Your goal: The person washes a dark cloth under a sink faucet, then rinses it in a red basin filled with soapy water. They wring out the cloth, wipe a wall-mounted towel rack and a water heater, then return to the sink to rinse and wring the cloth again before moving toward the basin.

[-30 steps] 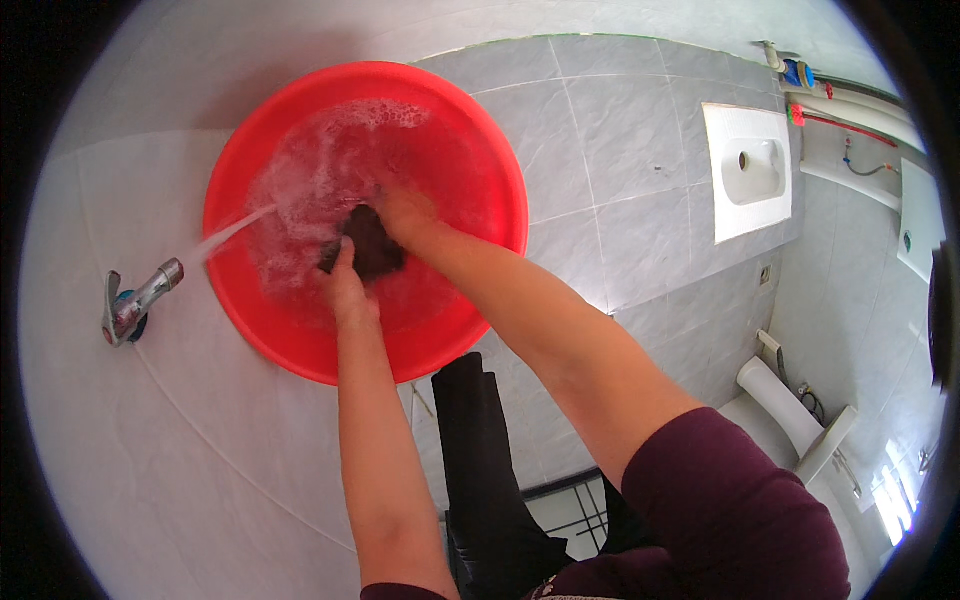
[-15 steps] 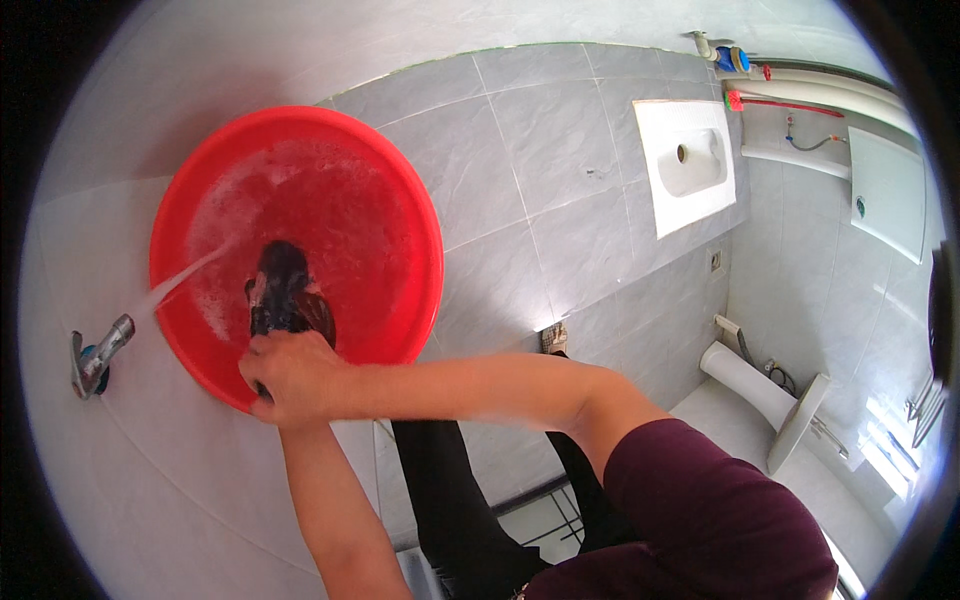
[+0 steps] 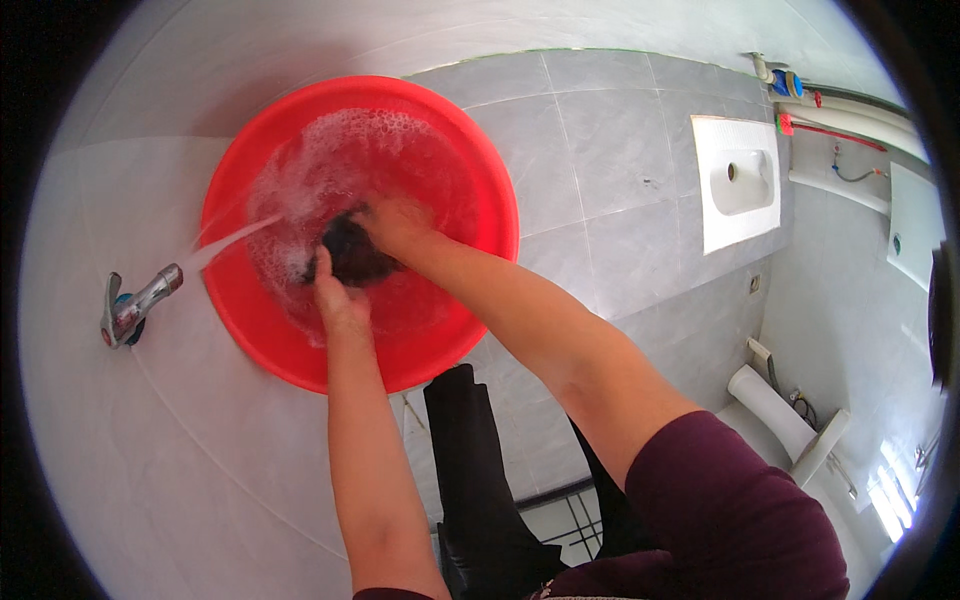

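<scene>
A round red basin [image 3: 470, 160] sits on the grey tiled floor, filled with foamy water. Both my hands are down in it. My left hand [image 3: 340, 300] grips the near side of a dark wet cloth [image 3: 350, 252]. My right hand [image 3: 400, 228] holds the same cloth from the far right side, pressed against it. The cloth is bunched between the two hands, partly under the suds. A stream of water arcs into the basin's left side from a metal tap [image 3: 135, 308] on the wall at the left.
A white squat toilet pan [image 3: 738, 190] lies in the floor at the upper right. Pipes and a white hose [image 3: 785, 415] run along the right wall. My dark trouser legs [image 3: 470, 470] stand just below the basin, over a floor drain grate [image 3: 560, 510].
Half a second ago the cloth was held up at the basin's near rim; now both hands have it down in the middle of the sudsy water. The view shifted right.
</scene>
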`<state>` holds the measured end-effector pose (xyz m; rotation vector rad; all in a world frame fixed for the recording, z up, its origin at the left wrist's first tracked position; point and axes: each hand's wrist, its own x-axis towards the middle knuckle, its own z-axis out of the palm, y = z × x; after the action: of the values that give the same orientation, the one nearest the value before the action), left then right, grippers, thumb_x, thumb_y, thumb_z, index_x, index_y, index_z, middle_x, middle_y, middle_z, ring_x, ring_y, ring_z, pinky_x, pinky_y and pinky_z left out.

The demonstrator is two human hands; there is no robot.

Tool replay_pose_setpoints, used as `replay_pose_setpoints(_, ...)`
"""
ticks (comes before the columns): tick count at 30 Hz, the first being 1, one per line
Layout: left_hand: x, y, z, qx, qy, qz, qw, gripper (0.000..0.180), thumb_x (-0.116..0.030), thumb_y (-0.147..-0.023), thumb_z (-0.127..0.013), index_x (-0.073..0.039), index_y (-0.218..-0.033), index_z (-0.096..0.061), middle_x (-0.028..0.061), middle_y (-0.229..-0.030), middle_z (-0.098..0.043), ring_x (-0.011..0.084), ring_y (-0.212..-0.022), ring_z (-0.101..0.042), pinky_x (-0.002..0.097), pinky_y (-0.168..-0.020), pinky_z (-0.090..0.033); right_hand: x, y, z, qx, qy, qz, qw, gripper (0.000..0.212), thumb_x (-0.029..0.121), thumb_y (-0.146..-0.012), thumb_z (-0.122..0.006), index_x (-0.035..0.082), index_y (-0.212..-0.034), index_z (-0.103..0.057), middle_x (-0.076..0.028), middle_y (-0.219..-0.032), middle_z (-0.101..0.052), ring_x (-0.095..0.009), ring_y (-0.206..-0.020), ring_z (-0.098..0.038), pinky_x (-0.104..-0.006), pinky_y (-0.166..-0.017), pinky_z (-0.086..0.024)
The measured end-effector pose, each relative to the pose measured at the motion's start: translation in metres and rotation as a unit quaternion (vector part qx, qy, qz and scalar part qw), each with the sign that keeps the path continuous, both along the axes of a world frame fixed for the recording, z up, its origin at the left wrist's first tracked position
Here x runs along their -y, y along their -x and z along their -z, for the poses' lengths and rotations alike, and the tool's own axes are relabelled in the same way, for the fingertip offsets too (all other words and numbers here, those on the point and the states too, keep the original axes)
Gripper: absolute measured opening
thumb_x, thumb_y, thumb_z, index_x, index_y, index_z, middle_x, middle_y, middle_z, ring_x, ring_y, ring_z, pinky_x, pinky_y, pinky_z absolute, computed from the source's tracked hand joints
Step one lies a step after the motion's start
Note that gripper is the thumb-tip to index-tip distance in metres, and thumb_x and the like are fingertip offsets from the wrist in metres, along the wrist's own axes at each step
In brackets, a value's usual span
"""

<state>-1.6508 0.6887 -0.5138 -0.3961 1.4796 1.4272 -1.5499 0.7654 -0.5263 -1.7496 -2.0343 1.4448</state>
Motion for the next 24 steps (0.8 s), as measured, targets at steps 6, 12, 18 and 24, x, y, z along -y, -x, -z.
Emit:
replay_pose_setpoints(6,-0.001,-0.006,0.002,-0.074,0.152,0.185,0.968,0.057,-0.041,-0.098,-0.056,-0.004,-0.140,-0.046,0.0109,-0.135,-0.055,0.0289,-0.127,-0.049,0.0506,-0.101,-0.045,-0.008,0.000,0.081,-0.013,0.020,0.018,1.000,0.026,0.019,-0.086,-0.061,0.008,-0.108,-0.067,-0.018,-0.107,-0.067,-0.033,-0.100,-0.064,-0.0423,-0.085,-0.050)
replay_pose_setpoints(12,-0.008,-0.018,-0.102,0.193,0.119,0.078,0.971,0.075,-0.059,-0.092,-0.056,-0.009,-0.145,-0.039,0.0164,-0.142,-0.047,0.0346,-0.133,-0.042,0.0612,-0.105,-0.036,-0.006,-0.031,-0.088,-0.358,-0.071,-0.033,0.931,0.021,0.005,-0.066,-0.070,0.003,-0.087,-0.072,-0.018,-0.092,-0.065,-0.036,-0.090,-0.063,-0.0433,-0.081,-0.051)
replay_pose_setpoints(18,0.004,-0.012,-0.142,0.360,-0.125,-0.039,0.924,0.073,-0.053,-0.092,-0.061,0.003,-0.135,-0.043,0.0161,-0.132,-0.053,0.0305,-0.121,-0.052,0.0458,-0.098,-0.048,0.060,-0.059,-0.221,-0.304,-0.197,-0.253,0.897,0.023,-0.005,-0.063,-0.064,-0.004,-0.087,-0.065,-0.014,-0.101,-0.055,-0.031,-0.092,-0.052,-0.0390,-0.070,-0.054)
replay_pose_setpoints(24,0.043,0.002,-0.136,0.135,-0.145,0.101,0.975,0.063,-0.046,-0.092,-0.063,-0.004,-0.135,-0.046,0.0075,-0.125,-0.056,0.0233,-0.115,-0.052,0.0421,-0.097,-0.046,0.034,-0.069,-0.273,-0.328,-0.250,-0.176,0.894,0.013,0.001,-0.066,-0.066,-0.004,-0.078,-0.066,-0.019,-0.093,-0.055,-0.037,-0.086,-0.057,-0.0458,-0.074,-0.053)
